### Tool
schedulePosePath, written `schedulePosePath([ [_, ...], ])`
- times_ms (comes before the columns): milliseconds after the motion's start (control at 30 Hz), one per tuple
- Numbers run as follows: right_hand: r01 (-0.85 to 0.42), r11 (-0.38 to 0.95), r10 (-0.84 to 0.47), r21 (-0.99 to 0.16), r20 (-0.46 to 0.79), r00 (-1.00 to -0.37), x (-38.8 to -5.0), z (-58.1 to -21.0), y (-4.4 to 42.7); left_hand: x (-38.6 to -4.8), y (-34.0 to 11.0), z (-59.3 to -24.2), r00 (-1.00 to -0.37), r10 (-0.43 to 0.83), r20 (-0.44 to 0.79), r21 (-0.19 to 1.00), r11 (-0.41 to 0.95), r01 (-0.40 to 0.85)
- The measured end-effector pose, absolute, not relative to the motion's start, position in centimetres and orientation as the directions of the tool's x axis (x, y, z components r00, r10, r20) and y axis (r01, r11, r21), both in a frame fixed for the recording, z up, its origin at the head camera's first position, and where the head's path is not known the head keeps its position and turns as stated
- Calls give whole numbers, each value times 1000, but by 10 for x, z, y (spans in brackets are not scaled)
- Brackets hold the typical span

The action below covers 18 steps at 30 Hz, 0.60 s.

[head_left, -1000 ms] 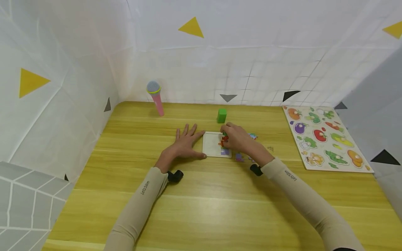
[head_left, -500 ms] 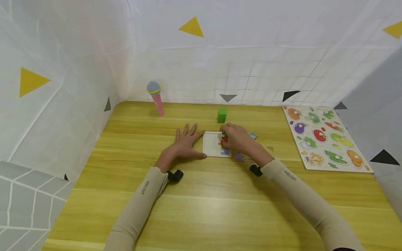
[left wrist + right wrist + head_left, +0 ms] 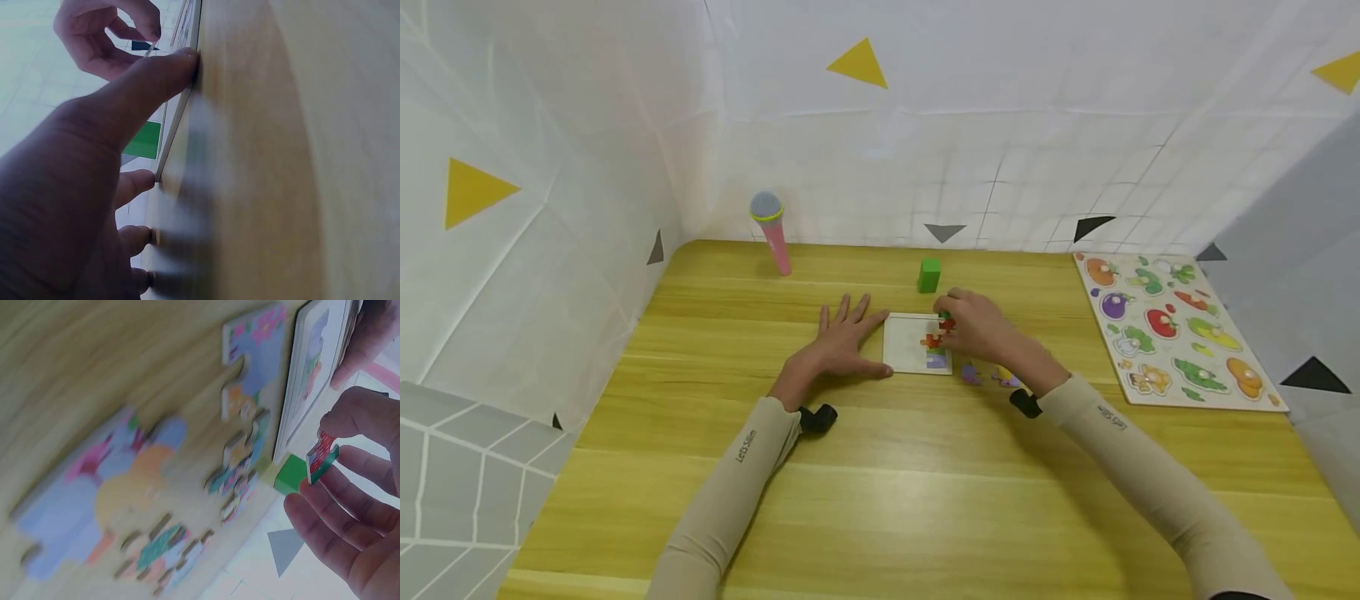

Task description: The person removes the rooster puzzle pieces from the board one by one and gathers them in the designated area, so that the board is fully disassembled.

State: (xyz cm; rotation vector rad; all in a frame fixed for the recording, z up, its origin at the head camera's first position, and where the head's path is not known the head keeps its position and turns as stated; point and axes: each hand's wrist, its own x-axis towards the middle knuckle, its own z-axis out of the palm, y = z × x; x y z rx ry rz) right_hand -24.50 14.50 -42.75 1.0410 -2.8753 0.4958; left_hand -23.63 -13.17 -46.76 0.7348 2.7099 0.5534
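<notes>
My left hand (image 3: 842,346) lies with spread fingers at the left edge of a small white puzzle tray (image 3: 904,363); its thumb and a fingertip touch the frame. One purple-and-orange puzzle section (image 3: 936,361) sits in the tray's lower right. Above the tray's right side, my right hand (image 3: 981,327) pinches a red and green puzzle piece (image 3: 947,323). The right wrist view shows that piece (image 3: 320,457) tilted between thumb and fingers, off the tray (image 3: 284,419). In the left wrist view, the left thumb (image 3: 181,59) rests on the tray's edge.
Loose puzzle pieces (image 3: 972,374) (image 3: 69,506) lie right of the tray. A green block (image 3: 928,276) stands behind it. A pink toy microphone (image 3: 777,242) is at the back left, a vegetable puzzle board (image 3: 1176,333) at the right. White sheets hang behind the table.
My right hand has moved slightly right and up with the red and green piece, uncovering more of the orange piece in the tray. The left hand has stayed in place.
</notes>
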Motion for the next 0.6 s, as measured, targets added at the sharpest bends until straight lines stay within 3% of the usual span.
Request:
schedulePosePath([
  [600, -569, 778, -579, -268, 49, -814, -242, -416, 182, -236, -133, -469, -826, 543, -154, 445, 785, 432],
])
